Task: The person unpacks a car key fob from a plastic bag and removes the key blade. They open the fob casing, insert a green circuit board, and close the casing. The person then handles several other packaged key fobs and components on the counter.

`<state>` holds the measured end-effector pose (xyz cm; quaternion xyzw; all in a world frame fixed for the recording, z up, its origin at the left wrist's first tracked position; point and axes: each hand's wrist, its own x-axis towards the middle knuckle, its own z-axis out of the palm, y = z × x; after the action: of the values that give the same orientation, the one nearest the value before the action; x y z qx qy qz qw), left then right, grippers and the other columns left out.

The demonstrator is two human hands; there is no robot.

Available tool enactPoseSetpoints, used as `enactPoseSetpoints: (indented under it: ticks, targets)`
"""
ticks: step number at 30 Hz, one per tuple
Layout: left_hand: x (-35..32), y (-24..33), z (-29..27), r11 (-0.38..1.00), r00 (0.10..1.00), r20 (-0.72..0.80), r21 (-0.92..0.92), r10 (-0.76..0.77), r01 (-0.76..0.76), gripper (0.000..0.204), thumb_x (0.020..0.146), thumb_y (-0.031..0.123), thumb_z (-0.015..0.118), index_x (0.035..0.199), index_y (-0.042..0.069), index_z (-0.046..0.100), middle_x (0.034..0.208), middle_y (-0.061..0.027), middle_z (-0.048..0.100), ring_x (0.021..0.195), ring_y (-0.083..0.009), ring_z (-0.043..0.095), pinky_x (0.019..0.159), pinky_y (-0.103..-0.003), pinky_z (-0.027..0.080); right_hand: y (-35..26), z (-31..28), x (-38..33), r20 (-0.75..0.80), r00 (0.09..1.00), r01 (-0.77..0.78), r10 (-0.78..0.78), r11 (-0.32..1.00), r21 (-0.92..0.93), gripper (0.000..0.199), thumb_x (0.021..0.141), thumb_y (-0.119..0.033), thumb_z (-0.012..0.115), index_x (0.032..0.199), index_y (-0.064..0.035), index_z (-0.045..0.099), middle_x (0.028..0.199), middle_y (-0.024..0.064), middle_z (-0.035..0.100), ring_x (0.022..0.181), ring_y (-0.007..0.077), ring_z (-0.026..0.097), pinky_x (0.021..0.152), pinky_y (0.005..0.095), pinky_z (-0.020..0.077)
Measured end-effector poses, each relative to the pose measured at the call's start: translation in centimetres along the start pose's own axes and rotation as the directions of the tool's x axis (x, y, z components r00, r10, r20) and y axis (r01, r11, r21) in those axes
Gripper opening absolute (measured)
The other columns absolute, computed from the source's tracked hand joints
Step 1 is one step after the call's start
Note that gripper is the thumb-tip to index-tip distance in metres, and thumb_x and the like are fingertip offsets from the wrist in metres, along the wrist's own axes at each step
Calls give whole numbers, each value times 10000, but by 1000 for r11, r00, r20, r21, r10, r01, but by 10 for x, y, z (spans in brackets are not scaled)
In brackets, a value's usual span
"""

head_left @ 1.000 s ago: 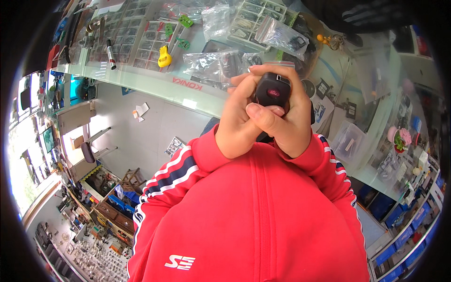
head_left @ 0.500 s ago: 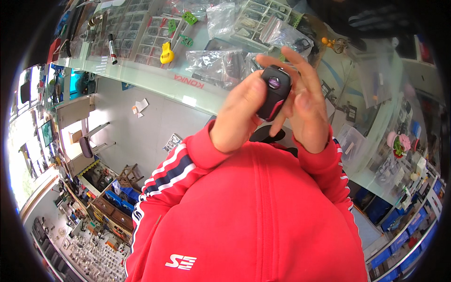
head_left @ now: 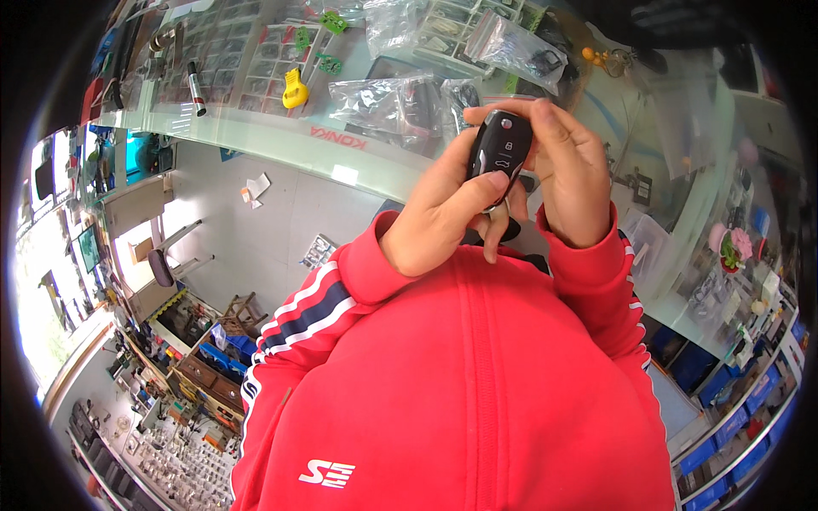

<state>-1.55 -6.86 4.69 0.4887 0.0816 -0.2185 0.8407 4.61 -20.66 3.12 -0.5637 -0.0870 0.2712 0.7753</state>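
Note:
A black car key fob (head_left: 503,151) with a shiny edge is held up in front of my chest, its button side showing. My left hand (head_left: 443,204) grips it from the left, the thumb lying over its lower buttons. From the other side my right hand (head_left: 573,175) curls round the fob, with its fingers bent at the top and right edges. Some of the fingertips of both hands are hidden behind the fob. Just beyond it, several clear plastic bags (head_left: 383,104) lie on the glass counter (head_left: 256,129).
A yellow tool-like piece (head_left: 295,88), green circuit boards (head_left: 333,22) and a marker pen (head_left: 196,89) lie on the counter. Compartment trays (head_left: 464,30) stand farther back. At the right is a pink flower (head_left: 740,244). A stool (head_left: 159,266) stands at the left.
The fob has been turned, so its buttons show instead of the side with the round emblem. My right hand's spread fingers have closed in around it.

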Motion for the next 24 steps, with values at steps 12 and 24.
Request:
enactPoseSetpoints:
  ticks: [12,24]
  targets:
    - [4,0,5,987,997,72,-158,39,-28,454,857,205,412,1233,33,225,638,-119,453,391,-110,366,363,-270,451,-3,1,-1,29,1000,-5,0,988,156,462,940,-350,343,1052,46,554,1000,123,599,878,170,585,797,297,468]
    - [5,1,3,985,1000,28,-171,14,-9,467,825,195,387,1231,19,237,600,-100,432,362,-118,343,375,-298,478,-3,3,-3,69,996,-59,50,988,140,529,954,-354,191,1149,56,463,1121,203,531,947,217,564,836,330,454]
